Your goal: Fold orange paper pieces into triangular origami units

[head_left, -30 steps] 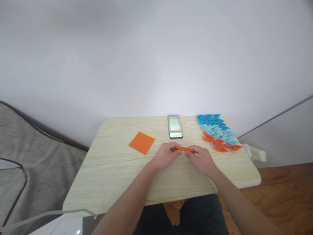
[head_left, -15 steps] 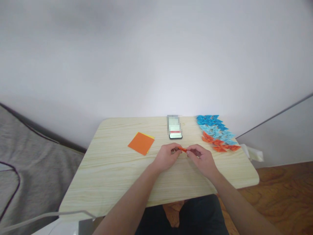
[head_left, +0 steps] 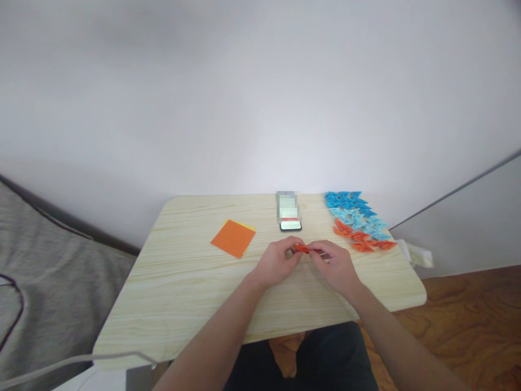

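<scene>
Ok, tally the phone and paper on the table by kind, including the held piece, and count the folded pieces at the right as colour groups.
Phone: 1
Flat paper pile, orange over yellow: 1
Held orange piece: 1
Folded-piece groups (dark blue group, light blue group, orange group): 3
Total: 6

Left hand (head_left: 279, 263) and right hand (head_left: 336, 267) are bare, forearms (head_left: 223, 328) likewise, to lower frame edge. Dark, near-black legwear (head_left: 336, 355) shows at bottom centre.
</scene>
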The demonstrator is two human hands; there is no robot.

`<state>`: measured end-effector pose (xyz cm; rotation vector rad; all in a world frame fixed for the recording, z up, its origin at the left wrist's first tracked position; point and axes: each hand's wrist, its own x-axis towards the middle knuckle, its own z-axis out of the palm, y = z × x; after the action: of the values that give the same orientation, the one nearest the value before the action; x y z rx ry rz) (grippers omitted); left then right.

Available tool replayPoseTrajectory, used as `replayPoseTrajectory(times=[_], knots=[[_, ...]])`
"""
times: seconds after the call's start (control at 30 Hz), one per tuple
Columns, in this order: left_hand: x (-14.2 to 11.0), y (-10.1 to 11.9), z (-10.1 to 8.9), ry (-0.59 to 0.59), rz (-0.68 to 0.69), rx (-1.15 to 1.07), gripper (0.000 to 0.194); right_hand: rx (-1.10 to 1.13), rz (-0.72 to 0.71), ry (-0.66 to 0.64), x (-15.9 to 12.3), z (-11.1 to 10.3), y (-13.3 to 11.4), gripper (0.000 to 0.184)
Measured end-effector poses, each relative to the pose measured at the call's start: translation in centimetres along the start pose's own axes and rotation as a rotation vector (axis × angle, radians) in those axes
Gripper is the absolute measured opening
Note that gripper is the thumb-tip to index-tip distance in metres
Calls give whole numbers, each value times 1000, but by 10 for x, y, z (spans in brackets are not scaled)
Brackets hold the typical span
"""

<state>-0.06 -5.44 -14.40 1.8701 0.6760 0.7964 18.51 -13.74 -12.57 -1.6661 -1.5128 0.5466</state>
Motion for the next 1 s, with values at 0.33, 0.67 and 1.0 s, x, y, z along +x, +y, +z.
replayPoseTrajectory(times=[0.33, 0.67, 1.0], knots=[[-1, 1, 2, -61, 68, 168, 26, -201, -54, -66, 2, -3, -1, 18], [-3, 8, 5, -139, 126, 354, 28, -393, -108, -96, -5, -3, 5, 6], [-3, 7, 3, -21, 104, 445, 35, -599, -103, 74, 16, -73, 59, 10]])
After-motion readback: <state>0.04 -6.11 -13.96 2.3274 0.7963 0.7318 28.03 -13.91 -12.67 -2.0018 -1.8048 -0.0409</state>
